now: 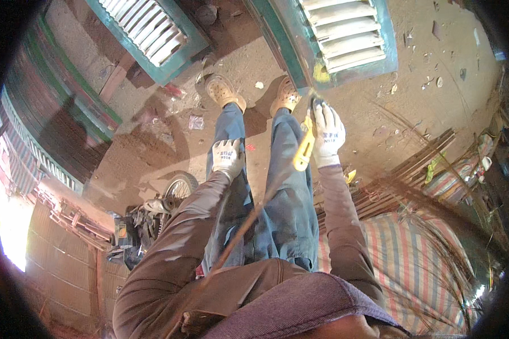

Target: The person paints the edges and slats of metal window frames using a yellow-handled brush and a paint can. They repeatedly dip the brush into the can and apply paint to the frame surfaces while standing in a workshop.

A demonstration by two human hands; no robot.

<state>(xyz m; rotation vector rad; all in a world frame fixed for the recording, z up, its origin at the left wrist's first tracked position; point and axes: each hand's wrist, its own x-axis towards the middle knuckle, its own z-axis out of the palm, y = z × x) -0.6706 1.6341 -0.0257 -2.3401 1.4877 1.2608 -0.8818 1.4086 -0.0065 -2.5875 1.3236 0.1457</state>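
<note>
My right hand (328, 131), in a white work glove, grips a yellow power tool (303, 148) that looks like an angle grinder. The tool's dark head is at the lower corner of a green louvred shutter (316, 76), by a yellowish patch; whether they touch I cannot tell. A long brown strip, probably its cord, runs blurred from the tool's tail across my lap. My left hand (228, 158), gloved too, rests on my left knee with its fingers bent over the blue trouser leg (230, 121) and holds no tool.
A second green louvred shutter (172, 69) stands ahead on the left. Dark red and green slatted panels (56, 107) line the left side. A wheel (180, 186) stands behind my left arm. Wooden strips (430, 155) and a striped sheet (407, 248) lie right. Scraps litter the dirt floor.
</note>
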